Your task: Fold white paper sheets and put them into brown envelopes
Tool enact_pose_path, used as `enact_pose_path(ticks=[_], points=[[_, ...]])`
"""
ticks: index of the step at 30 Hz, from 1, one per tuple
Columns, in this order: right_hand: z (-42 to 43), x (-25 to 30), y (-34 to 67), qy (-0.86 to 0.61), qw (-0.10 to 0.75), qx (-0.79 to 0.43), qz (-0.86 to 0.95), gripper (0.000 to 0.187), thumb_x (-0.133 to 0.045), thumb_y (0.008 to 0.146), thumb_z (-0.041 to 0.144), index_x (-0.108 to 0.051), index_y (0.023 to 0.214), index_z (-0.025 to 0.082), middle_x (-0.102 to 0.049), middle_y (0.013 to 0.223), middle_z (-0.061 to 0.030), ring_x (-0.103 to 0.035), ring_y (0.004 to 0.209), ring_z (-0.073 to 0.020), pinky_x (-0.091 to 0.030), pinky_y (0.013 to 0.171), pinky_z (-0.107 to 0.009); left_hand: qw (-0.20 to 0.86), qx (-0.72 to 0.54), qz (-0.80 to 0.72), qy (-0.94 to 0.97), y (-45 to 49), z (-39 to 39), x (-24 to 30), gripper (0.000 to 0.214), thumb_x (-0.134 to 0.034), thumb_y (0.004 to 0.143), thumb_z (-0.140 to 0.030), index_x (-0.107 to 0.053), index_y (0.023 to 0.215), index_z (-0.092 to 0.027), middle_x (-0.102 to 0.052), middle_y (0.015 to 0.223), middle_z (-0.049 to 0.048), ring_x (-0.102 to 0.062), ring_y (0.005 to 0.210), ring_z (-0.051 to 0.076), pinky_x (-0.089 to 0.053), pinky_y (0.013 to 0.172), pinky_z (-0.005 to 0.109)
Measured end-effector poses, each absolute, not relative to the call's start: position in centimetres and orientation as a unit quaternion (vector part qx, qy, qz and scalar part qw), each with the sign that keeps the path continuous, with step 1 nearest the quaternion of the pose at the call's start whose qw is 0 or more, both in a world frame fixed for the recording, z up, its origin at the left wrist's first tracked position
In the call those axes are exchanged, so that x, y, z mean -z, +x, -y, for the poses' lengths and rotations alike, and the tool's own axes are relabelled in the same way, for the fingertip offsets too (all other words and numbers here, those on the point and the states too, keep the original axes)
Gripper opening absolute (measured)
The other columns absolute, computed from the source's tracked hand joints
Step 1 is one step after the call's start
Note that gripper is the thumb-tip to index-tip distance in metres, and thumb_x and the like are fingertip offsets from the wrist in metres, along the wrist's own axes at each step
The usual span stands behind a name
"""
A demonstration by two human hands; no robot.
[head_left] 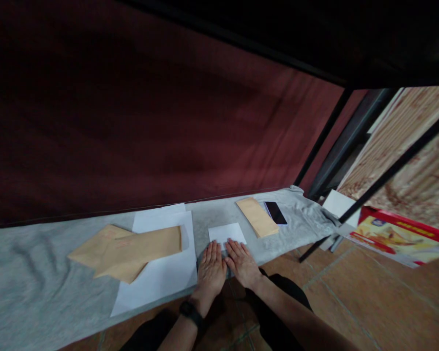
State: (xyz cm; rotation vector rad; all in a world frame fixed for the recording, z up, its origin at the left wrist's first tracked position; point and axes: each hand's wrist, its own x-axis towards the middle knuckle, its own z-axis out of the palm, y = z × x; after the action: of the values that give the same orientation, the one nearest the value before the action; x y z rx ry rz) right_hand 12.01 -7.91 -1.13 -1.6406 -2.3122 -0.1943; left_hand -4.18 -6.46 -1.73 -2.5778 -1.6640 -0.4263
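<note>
A small white sheet of paper [225,232], which looks folded, lies flat near the front edge of the cloth-covered table. My left hand [212,265] presses on its near left part, fingers stretched out and flat. Beside it, my right hand [242,262] rests flat on the near right part, fingers extended. The two thumbs come close together, and the hands cover the paper's near edge. Just right of the paper is a stack of brown envelopes [258,218].
A phone [275,213] lies right of the envelope stack. On the left, more brown envelopes [142,251] overlap large white sheets [168,278]. Grey cloth [29,273] covers the table. Black frame posts [324,136] and a red-yellow box [398,234] stand at the right.
</note>
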Motion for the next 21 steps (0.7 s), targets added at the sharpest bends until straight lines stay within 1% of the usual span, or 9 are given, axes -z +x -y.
enact_pose_path(ticks=[5, 10, 14, 17, 19, 21], points=[[8.1, 1.6, 13.5, -0.593, 0.162, 0.092, 0.783, 0.055, -0.039, 0.106, 0.042, -0.042, 0.152, 0.012, -0.046, 0.154, -0.0134, -0.042, 0.143, -0.0239, -0.034, 0.119, -0.042, 0.011, 0.125, 0.578, -0.806, -3.9, 6.8, 0.9, 0.057, -0.037, 0.096, -0.028, -0.048, 0.146, -0.003, -0.043, 0.154, 0.0189, -0.038, 0.146, 0.028, -0.033, 0.12, 0.044], [8.7, 1.9, 15.0, -0.636, 0.155, 0.105, 0.749, 0.055, -0.039, 0.105, 0.04, -0.045, 0.149, 0.006, -0.048, 0.151, -0.0179, -0.043, 0.143, -0.0278, -0.035, 0.118, -0.044, 0.008, 0.107, 0.601, -0.792, -3.8, 7.0, -0.6, 0.055, -0.036, 0.096, -0.027, -0.053, 0.141, -0.002, -0.048, 0.15, 0.0208, -0.043, 0.143, 0.029, -0.037, 0.116, 0.045], [8.5, 1.4, 15.4, -0.657, 0.144, 0.078, 0.736, 0.053, -0.038, 0.105, 0.04, -0.048, 0.147, 0.009, -0.05, 0.15, -0.0163, -0.043, 0.142, -0.0286, -0.032, 0.119, -0.048, 0.013, 0.103, 0.602, -0.792, -3.9, 6.9, -1.0, 0.055, -0.034, 0.097, -0.025, -0.052, 0.141, 0.001, -0.05, 0.148, 0.0233, -0.045, 0.142, 0.03, -0.038, 0.116, 0.046], [7.4, 0.4, 15.1, -0.667, 0.153, 0.053, 0.727, 0.052, -0.036, 0.106, 0.039, -0.049, 0.147, 0.01, -0.05, 0.15, -0.0152, -0.043, 0.143, -0.0281, -0.032, 0.119, -0.048, 0.027, 0.13, 0.594, -0.794, -3.7, 6.2, -0.8, 0.055, -0.033, 0.098, -0.026, -0.048, 0.145, -0.003, -0.047, 0.152, 0.019, -0.042, 0.144, 0.029, -0.036, 0.118, 0.045], [6.1, -0.3, 14.6, -0.652, 0.165, 0.036, 0.739, 0.051, -0.035, 0.106, 0.037, -0.048, 0.149, 0.012, -0.047, 0.153, -0.0133, -0.042, 0.143, -0.027, -0.034, 0.118, -0.046, 0.031, 0.15, 0.577, -0.802, -3.4, 5.3, -0.6, 0.055, -0.033, 0.098, -0.025, -0.045, 0.148, -0.006, -0.042, 0.156, 0.0155, -0.037, 0.147, 0.027, -0.034, 0.12, 0.043], [4.6, -0.9, 13.9, -0.625, 0.177, 0.016, 0.761, 0.05, -0.033, 0.106, 0.036, -0.046, 0.15, 0.015, -0.044, 0.155, -0.0113, -0.041, 0.144, -0.0255, -0.035, 0.118, -0.045, 0.028, 0.159, 0.554, -0.817, -3.1, 4.0, -0.5, 0.056, -0.031, 0.099, -0.025, -0.041, 0.15, -0.007, -0.038, 0.159, 0.0147, -0.033, 0.149, 0.026, -0.033, 0.121, 0.044]])
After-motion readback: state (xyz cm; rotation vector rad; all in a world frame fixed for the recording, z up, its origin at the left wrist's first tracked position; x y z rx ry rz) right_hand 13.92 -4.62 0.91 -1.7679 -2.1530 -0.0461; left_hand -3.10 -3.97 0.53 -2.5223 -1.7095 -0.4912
